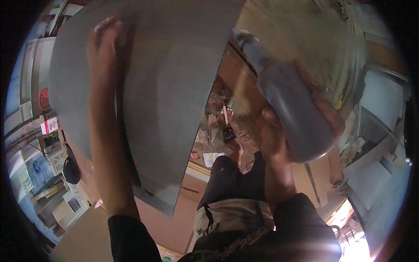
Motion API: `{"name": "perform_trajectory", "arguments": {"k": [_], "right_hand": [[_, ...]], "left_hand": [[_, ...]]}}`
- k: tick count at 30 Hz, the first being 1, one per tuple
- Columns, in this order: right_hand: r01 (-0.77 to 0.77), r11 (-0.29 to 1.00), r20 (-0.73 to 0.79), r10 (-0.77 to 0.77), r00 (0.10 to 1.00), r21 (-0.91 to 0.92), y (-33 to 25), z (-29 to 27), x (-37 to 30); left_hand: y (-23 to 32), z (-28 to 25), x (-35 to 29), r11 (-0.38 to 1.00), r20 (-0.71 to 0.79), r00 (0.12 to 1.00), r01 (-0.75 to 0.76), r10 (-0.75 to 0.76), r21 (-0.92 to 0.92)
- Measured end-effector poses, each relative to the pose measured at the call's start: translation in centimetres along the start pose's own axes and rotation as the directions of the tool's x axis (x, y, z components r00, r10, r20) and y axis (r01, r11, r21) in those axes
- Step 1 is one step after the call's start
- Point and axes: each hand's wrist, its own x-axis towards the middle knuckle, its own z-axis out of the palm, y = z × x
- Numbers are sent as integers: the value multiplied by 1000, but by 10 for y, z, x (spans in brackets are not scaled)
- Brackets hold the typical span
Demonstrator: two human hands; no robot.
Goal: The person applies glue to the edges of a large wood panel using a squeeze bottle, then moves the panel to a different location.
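A large grey sheet panel (161, 87) fills the left and middle of the view, with its cut edge running down toward me. My left hand (104, 43) is over the panel's far left part, its fingers bent and blurred; what they hold, if anything, does not show. My arm casts a dark shadow on the sheet. Right of the panel, my right hand (276, 139) is wrapped around a grey plastic squeeze bottle (297, 111). The bottle is tilted, its narrow nozzle pointing up and left toward the panel's right edge and its base toward me.
Beyond the panel's right edge lies a dusty tan board (297, 35). Below, the floor (248, 131) is littered with scraps. Several board offcuts (375, 131) lean at the right. A black rounded object (71, 166) and a white perforated crate (56, 160) sit at the left.
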Motion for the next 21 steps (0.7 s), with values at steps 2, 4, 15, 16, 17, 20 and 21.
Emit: {"name": "perform_trajectory", "arguments": {"k": [2,4,15,16,17,20,21], "right_hand": [[6,1000,30,-6,1000,0,-6,1,-9],[10,1000,64,-10,998,8,-14,2,-18],[37,999,104,-36,994,-7,-49,2,-46],[29,999,95,-27,995,-15,-54,1,-47],[29,999,93,-27,995,-17,-58,0,-47],[27,1000,92,-26,995,-9,-70,2,-52],[21,1000,98,-21,995,-1,-75,3,-53]], "left_hand": [[2,-18,-39,978,86,995,-75,59,196],[-6,-42,-76,947,173,981,-137,89,292],[-22,-72,-123,735,252,946,-318,204,599],[-23,-72,-122,733,255,944,-324,209,598],[-24,-70,-121,734,253,944,-326,213,596],[-25,-71,-123,726,228,950,-309,212,614],[-23,-73,-124,720,219,954,-299,206,626]]}}
